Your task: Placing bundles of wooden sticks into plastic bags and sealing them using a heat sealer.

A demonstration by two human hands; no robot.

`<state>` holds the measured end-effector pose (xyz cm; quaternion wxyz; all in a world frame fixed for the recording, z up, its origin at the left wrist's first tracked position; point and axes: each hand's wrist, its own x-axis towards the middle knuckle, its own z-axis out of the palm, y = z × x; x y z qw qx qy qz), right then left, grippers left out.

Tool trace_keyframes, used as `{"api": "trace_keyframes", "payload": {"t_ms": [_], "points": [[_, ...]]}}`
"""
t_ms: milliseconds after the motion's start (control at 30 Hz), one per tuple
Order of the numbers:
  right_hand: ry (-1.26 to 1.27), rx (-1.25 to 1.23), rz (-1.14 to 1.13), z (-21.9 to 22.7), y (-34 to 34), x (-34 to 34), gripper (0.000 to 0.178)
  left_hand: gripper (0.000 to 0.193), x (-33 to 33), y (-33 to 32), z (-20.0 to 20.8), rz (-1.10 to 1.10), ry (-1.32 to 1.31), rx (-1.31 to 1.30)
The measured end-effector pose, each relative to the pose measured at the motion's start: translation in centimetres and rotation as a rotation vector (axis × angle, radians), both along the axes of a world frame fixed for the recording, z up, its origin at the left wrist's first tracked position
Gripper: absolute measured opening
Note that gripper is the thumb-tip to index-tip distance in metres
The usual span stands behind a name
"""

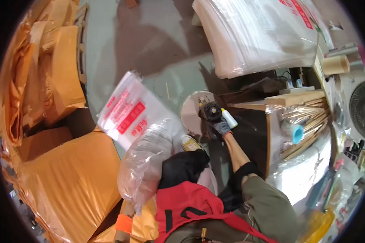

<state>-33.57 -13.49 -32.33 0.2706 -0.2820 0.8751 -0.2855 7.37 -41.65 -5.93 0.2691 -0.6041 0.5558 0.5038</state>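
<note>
My right hand (222, 127), in a grey glove, is closed on a black hand-held power tool (212, 110) with a round vented end. A white bottle-shaped piece with a yellow tip (230, 118) sits right beside the tool; whether it is joined to it I cannot tell. Beneath the tool is a round pale disc (192, 115). At the lower left, my left hand (128, 207) reaches up against a filled clear plastic bag (144, 162), which hides its fingers. The bag's flat upper part (127, 111) bears red print and stretches toward the far left.
Orange wrapped bundles (75, 178) crowd the left side. A thick stack of clear plastic bags (263, 36) lies at the far right. Nearer on the right stand a dark-sided wooden shelf (268, 141), a light blue roll (297, 133) and a fan (363, 109).
</note>
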Motion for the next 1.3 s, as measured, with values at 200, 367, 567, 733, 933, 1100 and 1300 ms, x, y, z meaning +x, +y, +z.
{"api": "trace_keyframes", "payload": {"t_ms": [200, 367, 567, 733, 933, 1100, 1300], "points": [[-0.211, 0.265, -0.552, 14.7, -4.4, 3.5, 0.064, 0.036, 10.1, 1.6, 6.2, 0.282, -0.193, 0.068], [-0.424, -0.005, 0.048, 26.3, -13.1, 4.2, 0.097, 0.035, -2.2, -3.6, 6.6, 0.438, -0.165, 0.187], [-0.49, 0.218, 0.017, 32.6, -19.2, -7.5, 0.106, 0.022, -15.9, -4.3, 22.8, 0.343, 0.358, 0.077], [-0.451, -0.075, 0.306, 51.1, -29.8, -10.7, 0.061, 0.019, -16.4, -7.5, 38.8, 0.413, 0.498, -0.212], [0.101, -0.062, 0.507, 52.6, -36.5, -15.9, 0.033, 0.025, -25.0, -11.5, 50.4, 0.633, 0.646, -0.371], [-0.167, 0.321, 0.692, 56.9, -42.7, -22.0, 0.033, 0.022, -35.9, -16.0, 53.8, 1.049, 0.634, -0.462], [0.068, -0.467, 0.665, 48.7, -55.1, -35.3, 0.056, 0.013, -42.7, -22.6, 55.0, 1.082, 0.7, -0.482]]}}
